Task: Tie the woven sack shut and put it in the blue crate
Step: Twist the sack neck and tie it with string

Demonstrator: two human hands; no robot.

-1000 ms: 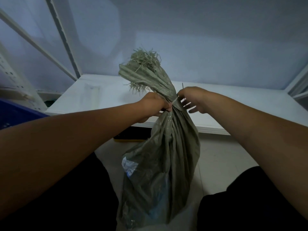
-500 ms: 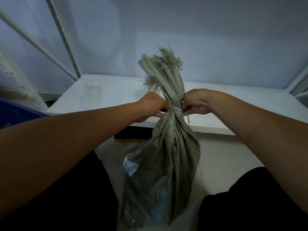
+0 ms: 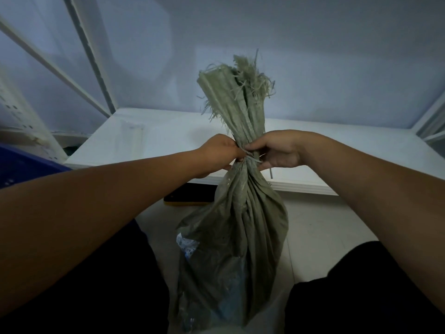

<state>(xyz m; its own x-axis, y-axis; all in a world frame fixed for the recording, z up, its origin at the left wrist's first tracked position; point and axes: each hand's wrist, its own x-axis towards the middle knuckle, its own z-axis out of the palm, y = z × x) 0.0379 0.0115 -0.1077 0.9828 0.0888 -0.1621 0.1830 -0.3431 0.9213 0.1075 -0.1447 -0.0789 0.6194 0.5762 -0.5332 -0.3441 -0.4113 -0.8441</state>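
Cinching the tie (image 3: 251, 159) around the sack (image 3: 237, 237) neck, my left hand (image 3: 220, 151) and right hand (image 3: 277, 151) both pinched on its ends, sack hanging below my fingers. I'd pull evenly outward, snug. Crate (image 3: 21, 166) sits far left. No readable writing on the pale label (image 3: 186, 245).

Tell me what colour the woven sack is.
A dull grey-green, with a frayed top edge; the woven sack shows best in the head view, the only one.
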